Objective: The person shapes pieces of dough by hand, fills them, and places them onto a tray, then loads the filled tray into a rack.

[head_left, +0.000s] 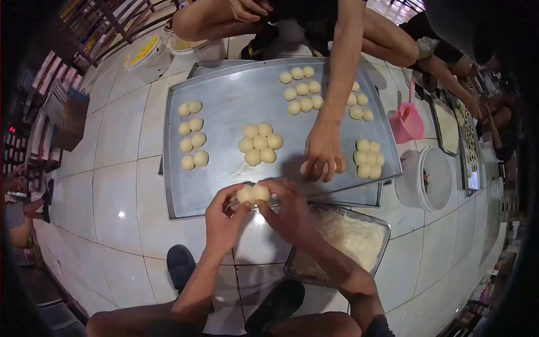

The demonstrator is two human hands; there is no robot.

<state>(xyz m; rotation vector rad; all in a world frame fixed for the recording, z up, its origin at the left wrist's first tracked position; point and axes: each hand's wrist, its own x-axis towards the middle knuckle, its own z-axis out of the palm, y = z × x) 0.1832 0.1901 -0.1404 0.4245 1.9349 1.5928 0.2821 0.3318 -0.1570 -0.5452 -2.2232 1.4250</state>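
Over the near edge of a large metal tray point(224, 112), my left hand point(223, 216) and my right hand point(286, 210) hold two pale dough balls point(253, 194) pressed side by side, one in each hand's fingers. Beyond them on the tray lies a cluster of several dough balls point(260, 144). Pairs of balls point(193, 140) form a column at the left, and more groups point(302, 90) stand at the back right. Another cluster point(369, 159) is at the right. A co-worker's hand point(324, 149) covers dough on the tray, right of my hands.
A tray of pale crumbs point(353, 238) lies below my right forearm. To the right are a pink pot point(412, 123) and a white bucket point(435, 180). Tubs point(143, 53) stand at the back left. Co-workers sit behind the tray and at the far right.
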